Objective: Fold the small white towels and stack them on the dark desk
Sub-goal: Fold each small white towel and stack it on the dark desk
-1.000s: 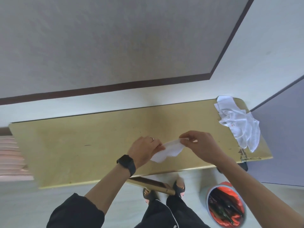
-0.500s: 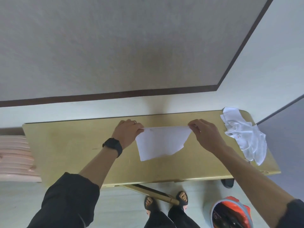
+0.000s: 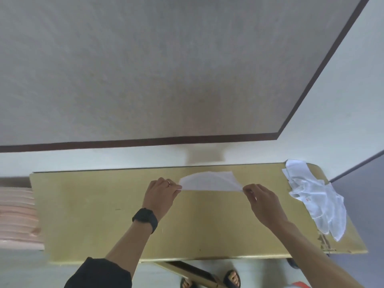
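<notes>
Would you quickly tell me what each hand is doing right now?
Left hand: pinches the left corner of the white towel.
Right hand: pinches the towel's right corner, stretching it above the desk.

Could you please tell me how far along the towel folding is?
No folded stack shows on the desk yet. In hand: the left hand and right hand pinch one white towel by its corners, spread out over the desk. Left: folding it, then the crumpled pile of towels at the desk's right end.
</notes>
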`<state>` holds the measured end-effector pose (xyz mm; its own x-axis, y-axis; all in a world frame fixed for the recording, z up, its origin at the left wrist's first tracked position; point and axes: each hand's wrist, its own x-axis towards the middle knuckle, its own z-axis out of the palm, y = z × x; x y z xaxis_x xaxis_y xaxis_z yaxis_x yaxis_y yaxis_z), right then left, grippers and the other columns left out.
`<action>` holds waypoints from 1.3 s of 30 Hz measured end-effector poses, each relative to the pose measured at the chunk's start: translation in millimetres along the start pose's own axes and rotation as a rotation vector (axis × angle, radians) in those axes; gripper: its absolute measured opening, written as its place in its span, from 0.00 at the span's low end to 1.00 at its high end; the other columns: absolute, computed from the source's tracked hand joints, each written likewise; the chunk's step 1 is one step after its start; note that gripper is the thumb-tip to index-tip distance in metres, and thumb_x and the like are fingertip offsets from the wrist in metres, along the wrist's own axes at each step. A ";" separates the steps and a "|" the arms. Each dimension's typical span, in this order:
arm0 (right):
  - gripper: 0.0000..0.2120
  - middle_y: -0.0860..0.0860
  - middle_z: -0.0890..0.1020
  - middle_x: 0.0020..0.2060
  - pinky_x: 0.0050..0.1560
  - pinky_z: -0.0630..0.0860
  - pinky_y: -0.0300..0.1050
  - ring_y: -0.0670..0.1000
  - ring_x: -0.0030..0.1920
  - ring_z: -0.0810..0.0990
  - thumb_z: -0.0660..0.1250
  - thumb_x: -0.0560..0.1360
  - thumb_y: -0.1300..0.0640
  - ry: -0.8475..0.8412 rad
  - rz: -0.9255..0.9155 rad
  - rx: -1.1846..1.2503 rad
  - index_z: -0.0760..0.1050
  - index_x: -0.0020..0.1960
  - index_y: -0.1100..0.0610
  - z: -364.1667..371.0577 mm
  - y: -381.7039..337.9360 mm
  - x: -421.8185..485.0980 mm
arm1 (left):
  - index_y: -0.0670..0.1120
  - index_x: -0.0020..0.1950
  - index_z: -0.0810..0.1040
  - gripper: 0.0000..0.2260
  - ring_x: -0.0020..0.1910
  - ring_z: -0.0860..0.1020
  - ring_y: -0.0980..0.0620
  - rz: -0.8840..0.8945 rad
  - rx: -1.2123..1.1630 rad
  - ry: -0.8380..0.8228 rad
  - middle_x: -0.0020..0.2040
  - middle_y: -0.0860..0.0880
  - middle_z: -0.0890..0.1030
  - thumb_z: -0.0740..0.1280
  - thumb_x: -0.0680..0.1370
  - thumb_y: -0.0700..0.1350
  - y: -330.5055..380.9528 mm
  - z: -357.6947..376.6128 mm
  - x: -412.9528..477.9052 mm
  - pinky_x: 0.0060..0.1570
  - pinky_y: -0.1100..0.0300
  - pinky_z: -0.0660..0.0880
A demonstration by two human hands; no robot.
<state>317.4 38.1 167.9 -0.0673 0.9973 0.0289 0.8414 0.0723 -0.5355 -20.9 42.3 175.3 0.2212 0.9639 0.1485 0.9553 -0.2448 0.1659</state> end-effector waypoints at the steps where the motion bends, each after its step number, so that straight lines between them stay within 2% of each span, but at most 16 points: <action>1: 0.05 0.47 0.82 0.45 0.42 0.73 0.44 0.53 0.42 0.81 0.66 0.80 0.56 -0.036 0.029 -0.001 0.80 0.52 0.52 10.5 6.4 -12.0 | 0.55 0.44 0.86 0.08 0.39 0.80 0.50 -0.016 -0.009 -0.035 0.40 0.56 0.83 0.80 0.68 0.45 2.2 11.7 -13.7 0.41 0.55 0.78; 5: 0.08 0.49 0.82 0.51 0.46 0.69 0.43 0.55 0.49 0.81 0.64 0.81 0.57 -0.242 0.155 -0.017 0.81 0.54 0.54 52.1 30.5 -64.1 | 0.55 0.41 0.86 0.11 0.39 0.81 0.49 -0.078 -0.059 -0.187 0.40 0.56 0.83 0.83 0.64 0.45 15.5 56.8 -75.3 0.40 0.55 0.79; 8: 0.10 0.49 0.81 0.55 0.50 0.70 0.43 0.53 0.53 0.80 0.61 0.82 0.56 -0.404 0.222 -0.052 0.80 0.57 0.55 76.8 46.2 -102.4 | 0.56 0.40 0.86 0.11 0.38 0.81 0.50 -0.103 -0.087 -0.312 0.39 0.55 0.83 0.84 0.62 0.46 25.2 83.0 -118.7 0.40 0.56 0.78; 10: 0.10 0.49 0.80 0.56 0.51 0.70 0.43 0.53 0.55 0.78 0.60 0.82 0.56 -0.496 0.257 -0.092 0.80 0.58 0.54 88.0 53.6 -124.8 | 0.56 0.42 0.87 0.08 0.43 0.81 0.49 -0.137 -0.100 -0.425 0.43 0.54 0.84 0.81 0.67 0.46 29.8 95.7 -143.7 0.43 0.53 0.78; 11: 0.10 0.50 0.81 0.56 0.52 0.70 0.43 0.53 0.55 0.78 0.60 0.82 0.55 -0.532 0.274 -0.106 0.80 0.57 0.53 92.0 56.7 -134.7 | 0.55 0.46 0.87 0.06 0.47 0.81 0.48 -0.157 -0.112 -0.480 0.47 0.54 0.84 0.77 0.72 0.46 32.2 99.2 -153.6 0.48 0.52 0.77; 13: 0.10 0.50 0.82 0.54 0.52 0.70 0.43 0.53 0.55 0.78 0.61 0.82 0.55 -0.568 0.290 -0.119 0.80 0.56 0.53 96.1 60.4 -148.3 | 0.54 0.55 0.85 0.08 0.57 0.78 0.48 -0.155 -0.105 -0.574 0.56 0.53 0.83 0.68 0.80 0.48 34.3 105.2 -166.3 0.57 0.53 0.72; 15: 0.09 0.49 0.82 0.54 0.51 0.69 0.42 0.52 0.54 0.77 0.61 0.81 0.54 -0.579 0.305 -0.111 0.80 0.55 0.51 98.0 62.9 -152.5 | 0.54 0.60 0.82 0.12 0.61 0.75 0.52 -0.161 -0.150 -0.639 0.61 0.55 0.80 0.61 0.83 0.51 34.4 106.0 -167.3 0.61 0.57 0.69; 19: 0.09 0.47 0.82 0.54 0.51 0.68 0.40 0.47 0.51 0.76 0.61 0.81 0.53 -0.538 0.339 -0.043 0.79 0.56 0.51 100.0 61.6 -128.9 | 0.54 0.59 0.83 0.12 0.57 0.78 0.53 -0.346 -0.326 -0.711 0.58 0.56 0.82 0.63 0.82 0.54 28.8 105.2 -144.4 0.55 0.60 0.72; 21: 0.08 0.47 0.83 0.52 0.51 0.69 0.41 0.48 0.50 0.77 0.63 0.81 0.55 -0.467 0.366 0.044 0.80 0.56 0.53 101.5 58.8 -106.6 | 0.55 0.56 0.83 0.10 0.51 0.81 0.54 -0.520 -0.486 -0.683 0.53 0.55 0.84 0.66 0.80 0.54 22.8 106.5 -127.8 0.51 0.61 0.75; 23: 0.07 0.47 0.83 0.49 0.50 0.71 0.42 0.49 0.49 0.80 0.64 0.80 0.55 -0.392 0.424 0.128 0.80 0.55 0.53 104.3 55.2 -80.9 | 0.55 0.54 0.83 0.07 0.45 0.81 0.57 -0.644 -0.614 -0.607 0.46 0.56 0.84 0.68 0.78 0.53 14.8 111.1 -109.5 0.44 0.65 0.74; 25: 0.06 0.47 0.83 0.47 0.50 0.73 0.43 0.49 0.48 0.80 0.66 0.79 0.54 -0.302 0.475 0.197 0.80 0.54 0.53 112.0 53.4 -57.4 | 0.55 0.52 0.82 0.06 0.44 0.80 0.57 -0.731 -0.696 -0.520 0.44 0.56 0.83 0.70 0.77 0.53 5.7 118.6 -92.1 0.40 0.68 0.71; 27: 0.06 0.47 0.82 0.46 0.47 0.72 0.37 0.48 0.47 0.79 0.66 0.79 0.54 -0.235 0.510 0.275 0.80 0.54 0.53 123.8 54.1 -39.1 | 0.56 0.51 0.82 0.04 0.45 0.80 0.57 -0.788 -0.764 -0.443 0.44 0.57 0.83 0.71 0.77 0.52 -2.6 128.3 -78.7 0.41 0.68 0.72; 29: 0.06 0.46 0.81 0.44 0.43 0.69 0.27 0.47 0.46 0.78 0.67 0.79 0.54 -0.191 0.549 0.339 0.80 0.54 0.53 137.2 56.8 -26.4 | 0.57 0.52 0.83 0.05 0.45 0.81 0.58 -0.808 -0.791 -0.379 0.44 0.57 0.83 0.71 0.77 0.52 -9.5 139.6 -69.7 0.41 0.68 0.72; 31: 0.04 0.44 0.80 0.43 0.40 0.67 0.22 0.46 0.45 0.78 0.67 0.79 0.54 -0.159 0.582 0.376 0.80 0.52 0.52 149.2 59.5 -18.3 | 0.58 0.54 0.83 0.07 0.44 0.82 0.58 -0.815 -0.799 -0.330 0.44 0.57 0.83 0.71 0.77 0.53 -15.3 150.9 -63.3 0.43 0.68 0.73; 34: 0.04 0.43 0.80 0.43 0.40 0.67 0.21 0.43 0.43 0.77 0.67 0.79 0.55 -0.124 0.568 0.373 0.80 0.51 0.48 163.0 64.7 -12.1 | 0.60 0.57 0.83 0.09 0.44 0.82 0.59 -0.804 -0.793 -0.303 0.44 0.59 0.84 0.70 0.78 0.53 -20.9 166.3 -55.1 0.46 0.68 0.74; 39: 0.07 0.45 0.79 0.42 0.42 0.67 0.22 0.40 0.41 0.76 0.68 0.78 0.58 -0.088 0.470 0.293 0.83 0.51 0.49 173.2 75.6 -13.4 | 0.60 0.58 0.83 0.09 0.44 0.81 0.59 -0.745 -0.654 -0.322 0.43 0.58 0.84 0.68 0.79 0.53 -22.3 184.1 -54.4 0.43 0.70 0.73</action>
<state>289.1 28.2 -19.2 0.2240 0.9160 -0.3329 0.6084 -0.3982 -0.6864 -18.1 14.7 -16.0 -0.2468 0.8533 -0.4594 0.6002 0.5068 0.6188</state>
